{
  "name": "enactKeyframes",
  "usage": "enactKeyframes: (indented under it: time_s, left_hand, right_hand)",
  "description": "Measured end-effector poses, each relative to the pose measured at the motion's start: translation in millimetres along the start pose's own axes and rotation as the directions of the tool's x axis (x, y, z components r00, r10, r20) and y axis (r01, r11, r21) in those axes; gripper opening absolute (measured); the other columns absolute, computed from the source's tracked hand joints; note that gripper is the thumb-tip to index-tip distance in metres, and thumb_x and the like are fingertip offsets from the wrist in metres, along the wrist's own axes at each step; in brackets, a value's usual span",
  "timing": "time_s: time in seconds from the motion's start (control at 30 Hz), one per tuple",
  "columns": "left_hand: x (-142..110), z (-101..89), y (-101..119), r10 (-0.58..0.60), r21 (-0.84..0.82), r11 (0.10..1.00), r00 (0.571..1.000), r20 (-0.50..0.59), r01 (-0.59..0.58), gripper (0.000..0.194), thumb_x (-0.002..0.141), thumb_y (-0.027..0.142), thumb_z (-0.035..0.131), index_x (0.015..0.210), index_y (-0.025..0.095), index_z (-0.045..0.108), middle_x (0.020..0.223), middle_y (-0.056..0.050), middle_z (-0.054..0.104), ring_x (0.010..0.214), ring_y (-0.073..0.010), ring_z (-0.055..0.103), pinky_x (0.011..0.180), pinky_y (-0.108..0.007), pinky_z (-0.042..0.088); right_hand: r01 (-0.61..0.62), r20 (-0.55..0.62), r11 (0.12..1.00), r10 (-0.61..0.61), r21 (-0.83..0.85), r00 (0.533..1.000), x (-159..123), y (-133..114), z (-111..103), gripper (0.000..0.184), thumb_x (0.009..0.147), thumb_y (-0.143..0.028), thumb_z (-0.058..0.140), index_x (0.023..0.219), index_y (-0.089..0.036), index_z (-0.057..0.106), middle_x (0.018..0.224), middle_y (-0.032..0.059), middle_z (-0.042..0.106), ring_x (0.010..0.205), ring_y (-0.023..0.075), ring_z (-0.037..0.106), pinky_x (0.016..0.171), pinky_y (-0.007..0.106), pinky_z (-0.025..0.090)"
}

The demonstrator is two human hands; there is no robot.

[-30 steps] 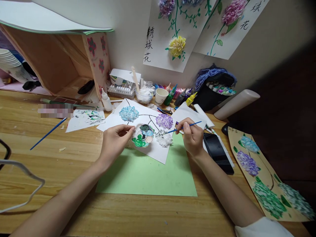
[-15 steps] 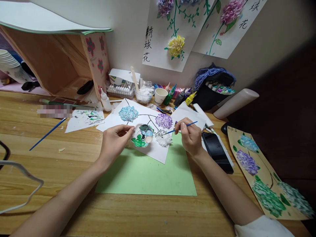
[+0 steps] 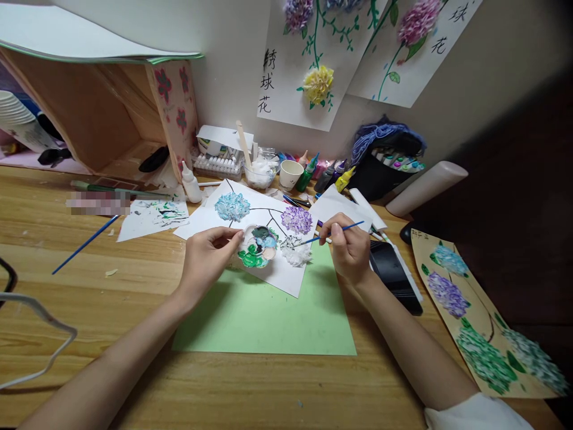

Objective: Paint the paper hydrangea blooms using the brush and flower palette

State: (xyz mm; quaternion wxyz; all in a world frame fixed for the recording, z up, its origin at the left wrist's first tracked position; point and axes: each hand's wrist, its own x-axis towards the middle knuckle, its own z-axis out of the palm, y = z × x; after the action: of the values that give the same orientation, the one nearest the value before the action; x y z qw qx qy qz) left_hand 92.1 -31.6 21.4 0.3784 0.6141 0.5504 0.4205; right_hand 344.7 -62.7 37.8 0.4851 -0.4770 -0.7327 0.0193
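Observation:
My left hand (image 3: 208, 257) pinches the left rim of a round paint palette (image 3: 258, 246) with green, dark, blue and peach paint in its wells. It is held above the white paper (image 3: 282, 280). In my right hand (image 3: 347, 245) is a thin blue paintbrush (image 3: 333, 232), its tip at the white fluffy flower (image 3: 296, 252), whose upper left has dark strokes. A blue flower (image 3: 232, 206) and a purple flower (image 3: 296, 220) stand raised on the same sheet, joined by dark drawn stems. The sheet partly covers a green sheet (image 3: 264, 322).
Behind the paper stand a glue bottle (image 3: 191, 184), a paper cup (image 3: 290, 175), a bowl of white tissue (image 3: 260, 172) and several paint bottles. A phone (image 3: 394, 278) lies right of my right hand. Another brush (image 3: 85, 245) and a paint-stained paper (image 3: 154, 218) lie at left.
My right hand and the brush have shifted slightly to the right, the tip staying by the white flower. My left hand and the palette are nearly still.

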Motion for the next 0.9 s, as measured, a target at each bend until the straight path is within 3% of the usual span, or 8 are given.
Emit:
enactKeyframes:
  time_s: [0.4, 0.53, 0.7, 0.9]
  left_hand:
    - [0.5, 0.0, -1.0, -0.001, -0.01, 1.0, 1.0, -0.009, 0.0, 0.031, 0.072, 0.046, 0.068, 0.084, 0.018, 0.075, 0.081, -0.005, 0.076, 0.071, -0.0192, 0.068, 0.064, -0.026, 0.051]
    - [0.4, 0.0, -1.3, 0.003, -0.004, 1.0, 1.0, -0.01, -0.003, 0.031, 0.072, 0.046, 0.068, 0.084, 0.018, 0.075, 0.081, -0.005, 0.076, 0.07, -0.0189, 0.068, 0.063, -0.026, 0.051]
    - [0.1, -0.3, 0.0, -0.003, -0.001, 1.0, 1.0, -0.01, 0.003, 0.031, 0.072, 0.046, 0.068, 0.083, 0.018, 0.075, 0.081, -0.005, 0.076, 0.07, -0.0189, 0.068, 0.063, -0.026, 0.051]
    - [0.7, 0.7, -0.4, 0.004, -0.01, 1.0, 1.0, -0.007, -0.004, 0.03, 0.073, 0.045, 0.068, 0.084, 0.018, 0.075, 0.081, -0.005, 0.076, 0.07, -0.0186, 0.068, 0.063, -0.026, 0.051]
  right_hand:
    - [0.036, 0.028, 0.999, -0.035, -0.025, 0.999, 0.2, 1.0, 1.4, 0.03, 0.094, -0.019, 0.034, 0.069, -0.021, 0.05, 0.064, 0.0014, 0.054, 0.065, 0.0153, 0.051, 0.064, 0.031, 0.041]
    - [0.037, -0.013, 0.999, -0.038, -0.032, 0.999, 0.9, -0.3, -0.2, 0.031, 0.094, -0.018, 0.034, 0.067, -0.021, 0.049, 0.062, 0.0007, 0.053, 0.063, 0.0147, 0.05, 0.063, 0.03, 0.04]
    - [0.068, 0.052, 0.997, -0.066, -0.041, 0.996, 1.8, 0.2, 0.4, 0.03, 0.094, -0.017, 0.035, 0.068, -0.021, 0.049, 0.064, 0.0015, 0.054, 0.064, 0.0154, 0.051, 0.063, 0.031, 0.04]
    - [0.029, -0.02, 0.997, -0.031, -0.065, 0.999, 3.3, 0.5, -4.5, 0.033, 0.094, -0.019, 0.034, 0.066, -0.021, 0.05, 0.061, 0.0005, 0.052, 0.062, 0.0148, 0.05, 0.063, 0.03, 0.04]
